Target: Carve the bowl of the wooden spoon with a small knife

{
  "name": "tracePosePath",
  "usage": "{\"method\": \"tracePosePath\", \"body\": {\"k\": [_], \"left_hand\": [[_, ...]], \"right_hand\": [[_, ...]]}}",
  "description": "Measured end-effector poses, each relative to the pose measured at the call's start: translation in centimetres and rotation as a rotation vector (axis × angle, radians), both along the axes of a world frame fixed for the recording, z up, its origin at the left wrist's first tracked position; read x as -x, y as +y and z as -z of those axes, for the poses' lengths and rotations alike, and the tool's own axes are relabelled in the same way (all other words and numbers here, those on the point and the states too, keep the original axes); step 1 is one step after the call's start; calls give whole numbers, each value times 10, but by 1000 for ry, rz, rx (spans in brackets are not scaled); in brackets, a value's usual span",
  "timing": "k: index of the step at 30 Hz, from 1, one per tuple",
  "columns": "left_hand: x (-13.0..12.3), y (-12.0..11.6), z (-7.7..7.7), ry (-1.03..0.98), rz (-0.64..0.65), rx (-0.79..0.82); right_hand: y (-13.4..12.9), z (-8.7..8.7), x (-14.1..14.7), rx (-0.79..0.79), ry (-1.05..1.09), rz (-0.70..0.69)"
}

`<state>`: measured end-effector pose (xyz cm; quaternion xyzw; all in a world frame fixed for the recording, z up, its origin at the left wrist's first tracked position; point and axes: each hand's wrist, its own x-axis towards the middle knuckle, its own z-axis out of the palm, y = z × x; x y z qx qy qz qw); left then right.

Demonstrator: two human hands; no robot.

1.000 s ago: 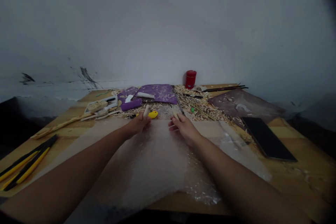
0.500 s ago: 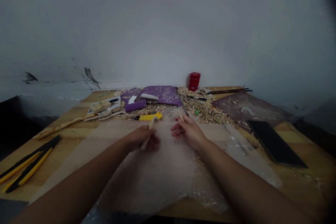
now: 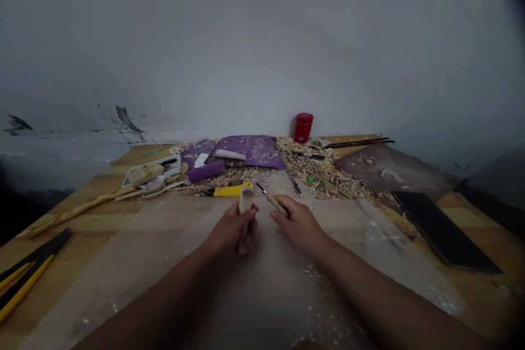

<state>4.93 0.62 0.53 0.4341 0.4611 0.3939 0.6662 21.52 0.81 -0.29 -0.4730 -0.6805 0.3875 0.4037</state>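
The left hand (image 3: 235, 224) is closed around a pale wooden piece (image 3: 246, 200), its rounded end standing up above the fingers. Just to its right and apart from it, the right hand (image 3: 299, 221) pinches a carving knife (image 3: 275, 202) by its light handle, the dark blade slanting up toward the wooden piece. Beneath both hands spreads a translucent plastic sheet (image 3: 262, 295) on the wooden table (image 3: 94, 224). Just beyond the left hand lies a yellow cutter (image 3: 227, 191); farther on are a purple roll (image 3: 205, 171) and a purple sheet (image 3: 256, 149). Wood shavings (image 3: 336, 180) spread beyond the hands, with a red can (image 3: 303, 128) behind, its markings too small to read. Well out to the left are a white tray (image 3: 177, 167) and a yellow-and-black tool (image 3: 30, 279); to the right, a dark flat slab (image 3: 447, 232).
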Motion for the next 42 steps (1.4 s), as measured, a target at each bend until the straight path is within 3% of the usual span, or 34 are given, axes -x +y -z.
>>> {"method": "tracePosePath", "body": {"k": [5,13,25,31,35,39,42], "left_hand": [[4,1,8,-103,-27,19],[11,-3,-1,-241,-218,50],[18,3,-8,-58,-321,43],[22,5,-6,15,-345,6],[25,11,-6,-54,-468,-4],[22,10,-7,76,-326,29],[20,5,-5,212,-195,-55]], "right_hand": [[-12,-7,1,-171,-183,-22],[-17,-8,1,-287,-358,-61],[-20,-1,3,-531,-756,-74],[-20,2,5,-559,-780,-53],[-19,-2,3,-516,-717,-14],[-22,-9,2,-413,-497,-41],[-27,-13,3,-369,-452,-105]]}}
